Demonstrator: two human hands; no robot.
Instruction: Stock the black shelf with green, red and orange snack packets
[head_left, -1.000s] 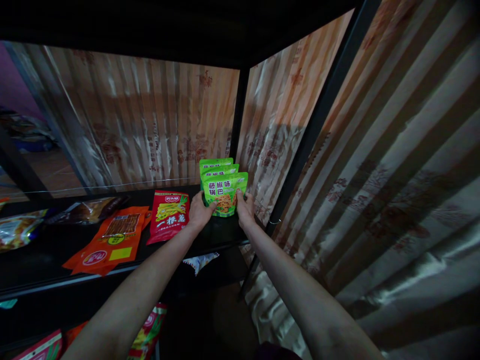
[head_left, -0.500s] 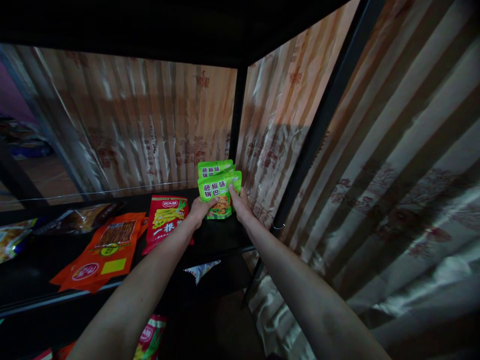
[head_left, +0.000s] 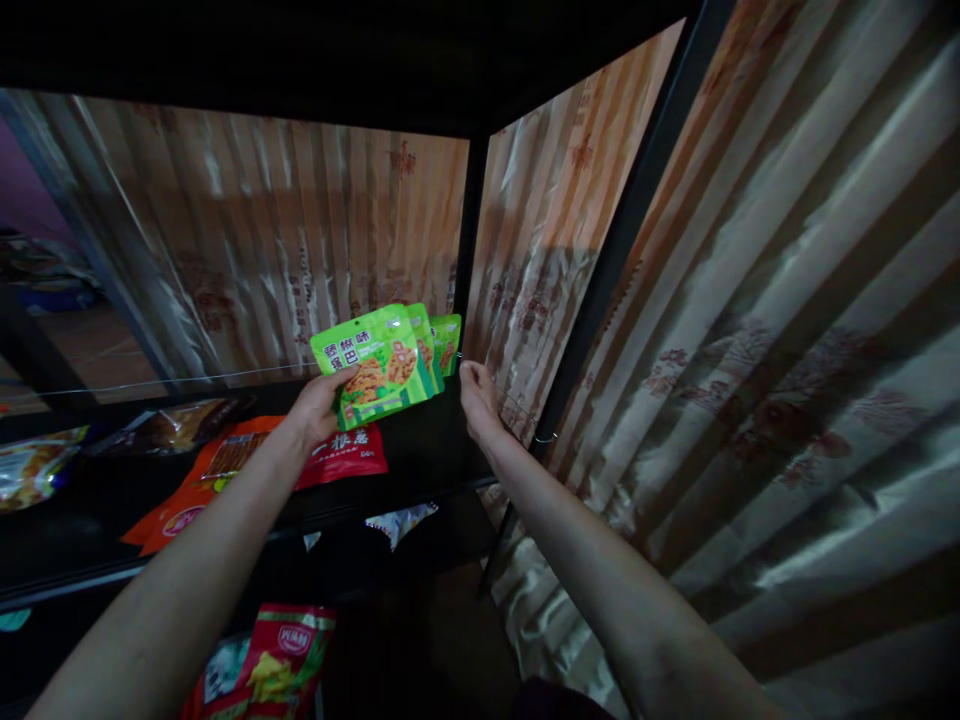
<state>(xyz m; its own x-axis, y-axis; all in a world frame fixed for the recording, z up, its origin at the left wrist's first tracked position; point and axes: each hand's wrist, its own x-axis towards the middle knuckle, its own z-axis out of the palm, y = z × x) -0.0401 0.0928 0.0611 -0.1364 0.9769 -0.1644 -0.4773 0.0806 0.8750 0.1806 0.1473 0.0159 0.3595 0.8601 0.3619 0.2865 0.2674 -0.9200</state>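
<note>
The front green pouch (head_left: 379, 370) has swung left across the red packet (head_left: 352, 458), leaving the left hand (head_left: 313, 408) alone gripping it, while the right hand (head_left: 481, 402) has come away, fingers curled, contents unclear.

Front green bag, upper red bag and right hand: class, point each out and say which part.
Front green bag (head_left: 382, 370), head view: its printed front.
Upper red bag (head_left: 352, 460), head view: its uncovered lower front.
Right hand (head_left: 480, 402), head view: its middle.

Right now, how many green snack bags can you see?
3: the front green bag in the left hand, a second green bag showing past its right edge, and a third green bag behind that, nearest the right hand. More may be hidden.
</note>
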